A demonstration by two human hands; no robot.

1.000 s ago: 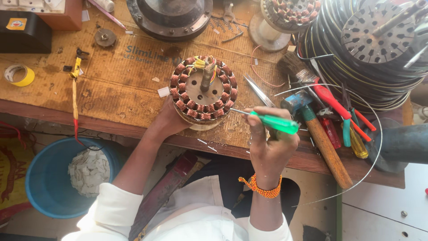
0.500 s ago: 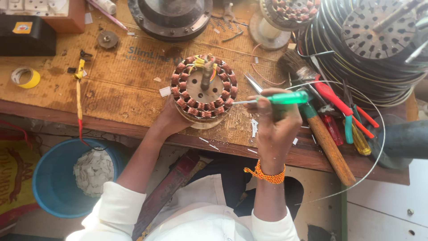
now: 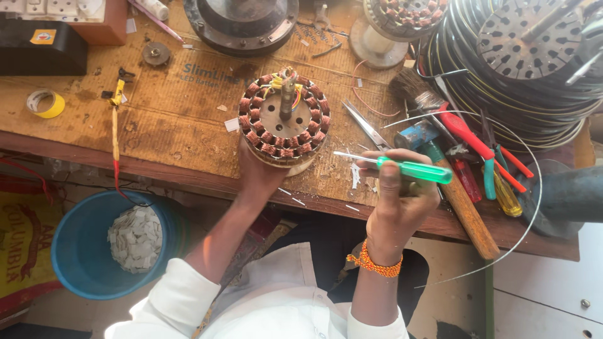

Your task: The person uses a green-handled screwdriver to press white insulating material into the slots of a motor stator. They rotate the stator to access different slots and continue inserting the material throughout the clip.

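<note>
Head view: left hand (image 3: 259,172) mostly hidden behind wound stator (image 3: 283,117)

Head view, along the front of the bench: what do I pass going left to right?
Yellow tape roll → yellow-and-red wire → left hand gripping the copper-wound stator → scissors → right hand holding the green-handled screwdriver → wooden-handled hammer → red-handled pliers.

Workshop surroundings
Worn wooden desk (image 3: 188,179) topped with cardboard sheet (image 3: 157,113); blue bucket (image 3: 81,251) on floor beneath, daylight
</note>
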